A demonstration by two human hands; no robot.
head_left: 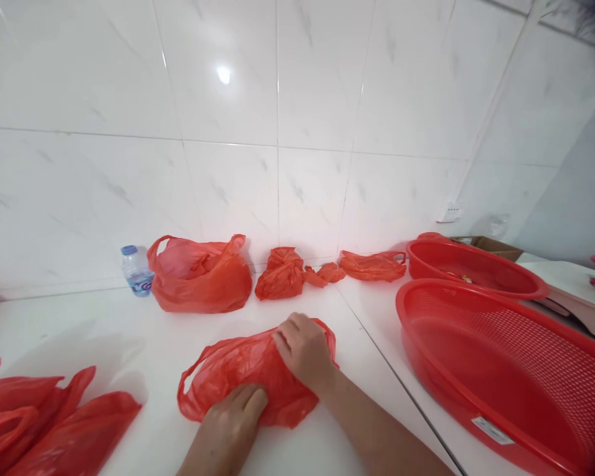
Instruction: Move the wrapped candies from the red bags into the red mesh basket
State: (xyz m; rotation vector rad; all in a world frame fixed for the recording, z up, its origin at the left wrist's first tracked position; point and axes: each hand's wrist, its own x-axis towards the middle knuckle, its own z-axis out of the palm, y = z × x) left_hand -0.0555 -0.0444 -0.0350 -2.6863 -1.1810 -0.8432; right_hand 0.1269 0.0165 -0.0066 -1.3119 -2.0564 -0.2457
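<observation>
A red plastic carrier bag (233, 367) lies on the white tabletop in front of me, a handle loop spread out at its left end. My left hand (233, 416) is closed on the bag's near side, thumb and fingers curled into the thin plastic. Over the bag's upper right part, my right hand (305, 350) has its fingers bent down and gripping the plastic near the opening. What the bag contains, if anything, is hidden.
Against the tiled wall (277, 132) stand a water bottle (139, 272), a fuller red bag (201, 277) and smaller red bags (280, 274). Red bags (74, 430) lie at left. On the right are a red plastic basket (486, 370) and a red basin (480, 271).
</observation>
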